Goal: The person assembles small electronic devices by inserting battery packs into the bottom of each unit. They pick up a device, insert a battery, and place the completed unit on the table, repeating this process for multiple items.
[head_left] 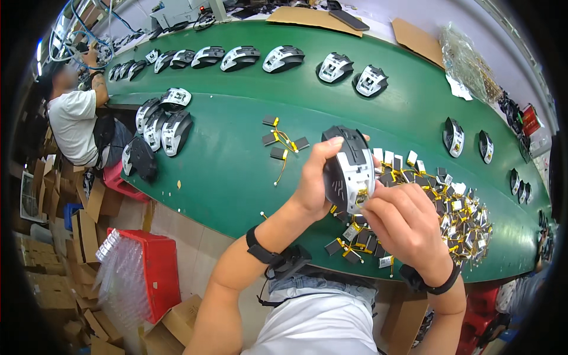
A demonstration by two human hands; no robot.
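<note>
My left hand [313, 177] grips a black and white computer mouse shell [349, 165], held up over the green conveyor belt [236, 171]. My right hand [405, 222] pinches at the lower end of the shell, fingertips on a small part there. Just beyond and below my hands lies a heap of small black battery packs with yellow wires [449, 213]. Several loose packs [284, 142] lie on the belt to the left of the shell.
A row of mouse shells [236, 58] runs along the far side of the belt, and a cluster [163, 121] lies at the left. A person in a white shirt [74, 124] sits at the left end. Red crates [148, 272] and cardboard boxes stand on the floor.
</note>
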